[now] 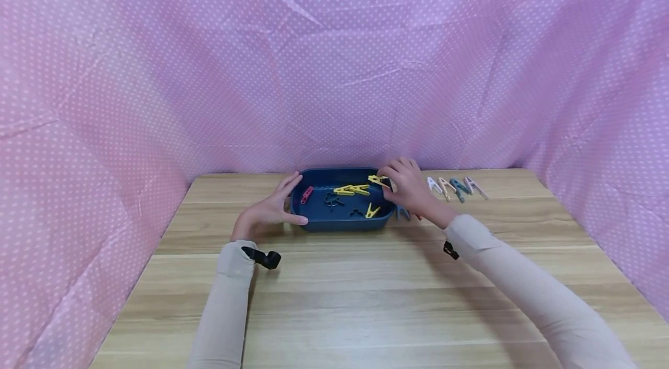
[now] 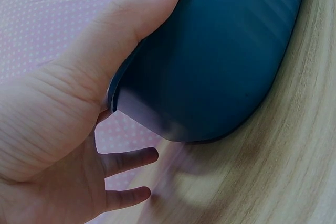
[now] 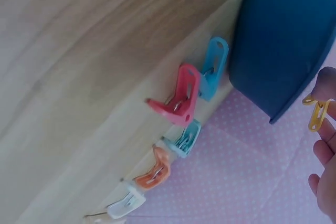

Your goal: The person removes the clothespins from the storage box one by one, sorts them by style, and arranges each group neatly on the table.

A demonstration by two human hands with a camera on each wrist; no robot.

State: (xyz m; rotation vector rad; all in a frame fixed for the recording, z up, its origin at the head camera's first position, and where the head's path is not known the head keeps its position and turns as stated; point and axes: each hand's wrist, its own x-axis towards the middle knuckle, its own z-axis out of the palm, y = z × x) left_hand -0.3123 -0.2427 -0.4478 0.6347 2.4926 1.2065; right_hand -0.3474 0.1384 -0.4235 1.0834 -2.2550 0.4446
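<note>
A yellow clip (image 1: pixel 378 180) is pinched by the right hand (image 1: pixel 410 189) at the right end of the crosswise-set tub (image 1: pixel 340 225); its left end is gripped by the left hand (image 1: pixel 269 209).

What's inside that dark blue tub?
The tub holds a pink clip, yellow clips and dark, unclear pieces. The right hand, pinching another yellow clip, covers part of its right end; anything beneath is hidden.

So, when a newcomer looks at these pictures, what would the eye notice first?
Probably the pink, white-dotted cloth filling the background beyond the wooden table. Next, perhaps, the dark blue tub near the table's far edge, with bright yellow clips inside. The left hand touches its left end; the right hand pinches another yellow clip at its right end.
</note>
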